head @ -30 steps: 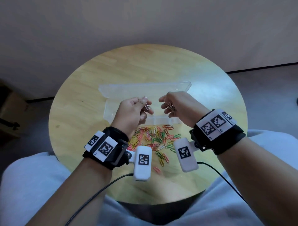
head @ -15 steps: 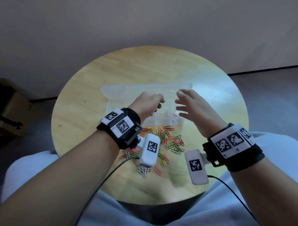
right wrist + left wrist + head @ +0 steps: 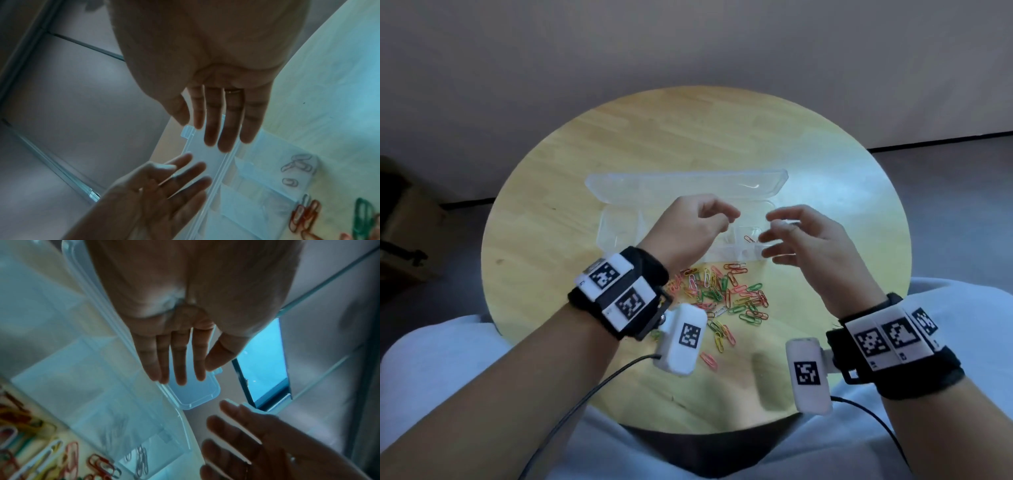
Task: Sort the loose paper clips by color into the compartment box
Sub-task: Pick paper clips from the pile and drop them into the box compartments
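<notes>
A clear compartment box (image 3: pixel 619 222) lies on the round table with its lid (image 3: pixel 688 185) folded back. My left hand (image 3: pixel 722 216) and right hand (image 3: pixel 774 233) hover over its right half, a short gap between them. The left wrist view shows the left hand (image 3: pixel 179 366) with straight fingers and nothing in it. The right hand (image 3: pixel 222 129) is likewise flat and holds nothing. Silver clips (image 3: pixel 296 164) lie in one compartment, and a red clip (image 3: pixel 749 238) lies in the one to its right. The loose pile of coloured clips (image 3: pixel 722 294) sits just in front of the box.
The round wooden table (image 3: pixel 551 240) has bare wood left, right and behind the box. A few stray clips (image 3: pixel 709 359) lie near the front edge, by my lap. A dark box (image 3: pixel 400 246) stands on the floor at the left.
A second ago each hand pinched silver clips in front of the box. Both hands moved forward over the box and let go; their fingers are now spread.
</notes>
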`<state>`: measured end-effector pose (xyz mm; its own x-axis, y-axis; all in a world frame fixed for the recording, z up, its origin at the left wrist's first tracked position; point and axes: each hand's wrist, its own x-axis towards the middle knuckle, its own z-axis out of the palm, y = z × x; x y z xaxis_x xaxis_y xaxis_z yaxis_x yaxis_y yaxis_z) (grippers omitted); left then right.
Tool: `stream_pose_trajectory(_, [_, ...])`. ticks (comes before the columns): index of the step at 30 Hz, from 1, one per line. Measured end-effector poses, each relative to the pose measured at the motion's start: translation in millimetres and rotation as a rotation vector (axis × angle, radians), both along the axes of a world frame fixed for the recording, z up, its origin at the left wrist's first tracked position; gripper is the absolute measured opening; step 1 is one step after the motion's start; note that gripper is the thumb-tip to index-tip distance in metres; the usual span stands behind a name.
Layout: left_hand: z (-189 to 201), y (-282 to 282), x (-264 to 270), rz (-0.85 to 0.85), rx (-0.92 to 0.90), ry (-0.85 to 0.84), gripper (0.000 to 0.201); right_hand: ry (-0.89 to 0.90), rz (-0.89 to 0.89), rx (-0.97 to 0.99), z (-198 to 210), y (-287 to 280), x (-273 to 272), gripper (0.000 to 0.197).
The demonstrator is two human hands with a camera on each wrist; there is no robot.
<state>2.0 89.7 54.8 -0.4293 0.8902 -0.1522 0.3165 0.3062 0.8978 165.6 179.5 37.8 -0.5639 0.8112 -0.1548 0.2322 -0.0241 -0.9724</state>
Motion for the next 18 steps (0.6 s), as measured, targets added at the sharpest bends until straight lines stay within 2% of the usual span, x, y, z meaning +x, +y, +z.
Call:
stream_pose_trajectory(4, [-6, -38, 6, -0.026, -0.009, 0.086, 0.016, -0.289, 0.273, 0.032, -11, -5, 2, 0.008])
stream_pose_trajectory(9, [-36, -71, 21, -0.166, -0.199, 0.256, 0.012, -0.591, 0.534, 0.181, -23, -16, -3, 0.006])
stream_pose_trajectory(11, [-44, -75, 21, -0.24, -0.295, 0.356, 0.009, -0.673, 0.58, 0.204, -26, -21, -5, 0.005])
stream_pose_trajectory(14, [-48, -76, 18, -0.309, -0.405, 0.481, 0.007, -0.746, 0.594, 0.212, -29, -27, -9, 0.013])
stream_pose_trajectory(18, [-47, -76, 26, -0.44, -0.461, 0.596, 0.012, -0.814, 0.586, 0.247, -30, -32, -14, 0.02])
